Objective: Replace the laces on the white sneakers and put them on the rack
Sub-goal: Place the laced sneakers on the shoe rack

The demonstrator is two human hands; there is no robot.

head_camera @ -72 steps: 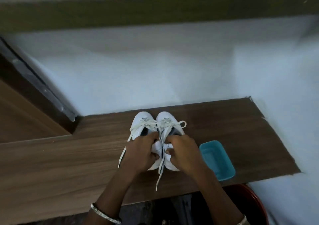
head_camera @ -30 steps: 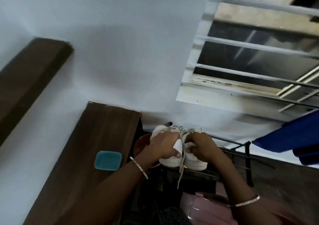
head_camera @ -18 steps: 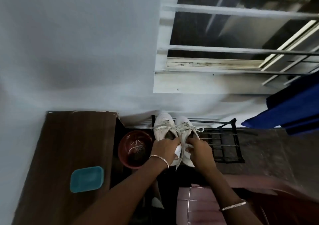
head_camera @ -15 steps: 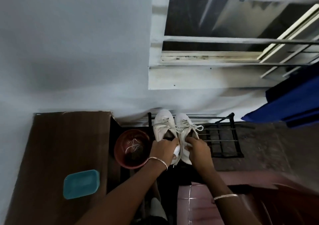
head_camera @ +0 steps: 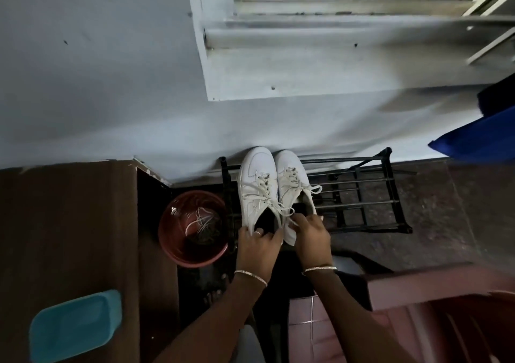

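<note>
I am watching the left hand (head_camera: 257, 247) and right hand (head_camera: 312, 240) reaching forward, fingers curling round the heels of the white laced sneakers (head_camera: 274, 190) sitting toes-to-wall on the black metal-bar rack (head_camera: 390, 195)

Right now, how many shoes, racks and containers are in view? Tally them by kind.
white sneakers: 2, side by side on the rack
black rack: 1
Containers: 2, the red-brown basin and the teal tray
Total: 5
</note>
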